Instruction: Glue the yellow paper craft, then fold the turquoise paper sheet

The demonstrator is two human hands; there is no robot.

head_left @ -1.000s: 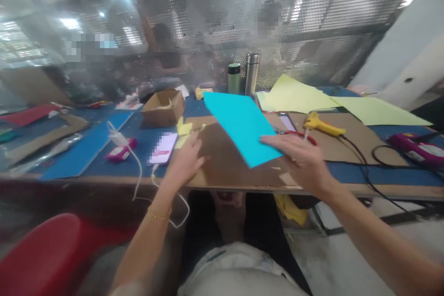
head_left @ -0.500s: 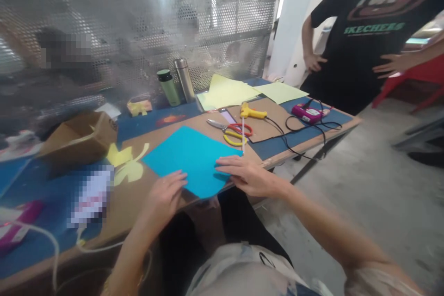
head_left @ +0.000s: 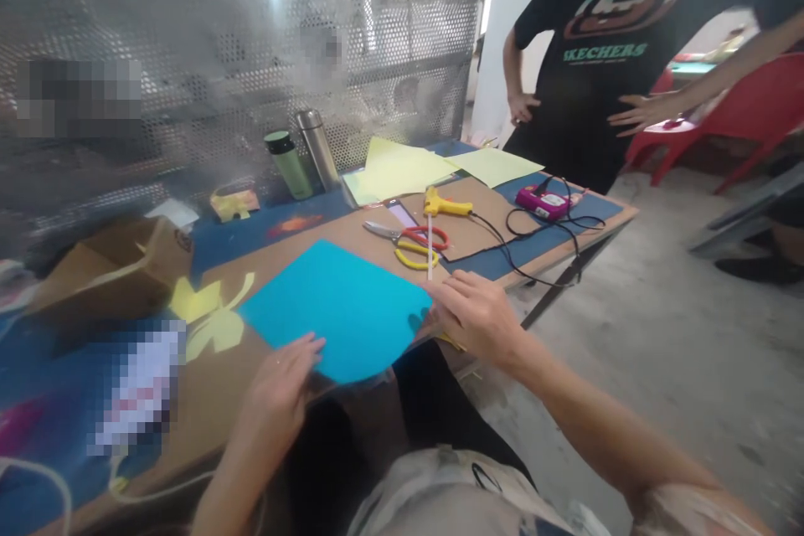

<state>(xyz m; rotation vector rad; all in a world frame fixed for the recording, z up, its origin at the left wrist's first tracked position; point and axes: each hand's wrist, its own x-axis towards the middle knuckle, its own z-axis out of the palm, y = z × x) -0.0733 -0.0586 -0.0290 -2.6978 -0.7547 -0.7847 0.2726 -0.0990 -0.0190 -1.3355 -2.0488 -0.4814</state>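
A sheet of bright blue paper (head_left: pixel 339 301) lies at the table's near edge, its front part reaching over the edge. My left hand (head_left: pixel 286 377) rests on its lower left side with the fingers stretched out flat. At the right corner, the fingers of my right hand (head_left: pixel 481 314) are bent and close together on the sheet's edge; the thumb is partly hidden. Just beyond the sheet are scissors (head_left: pixel 424 243) with red and yellow handles and a yellow hot glue gun (head_left: pixel 447 203) with a white glue stick. Pale yellow paper cutouts (head_left: pixel 213 318) lie to its left.
A cardboard box (head_left: pixel 119 268) stands at the left. Behind are a green bottle (head_left: pixel 289 167), a steel flask (head_left: pixel 317 151) and yellow paper sheets (head_left: pixel 402 172). A purple device (head_left: pixel 543 201) with a black cable (head_left: pixel 502 243) sits right. A person (head_left: pixel 584 75) stands beyond the table.
My right hand has moved from lying on the blue paper to its right corner. My left hand stays at the lower left side. The camera view has shifted slightly to the right.
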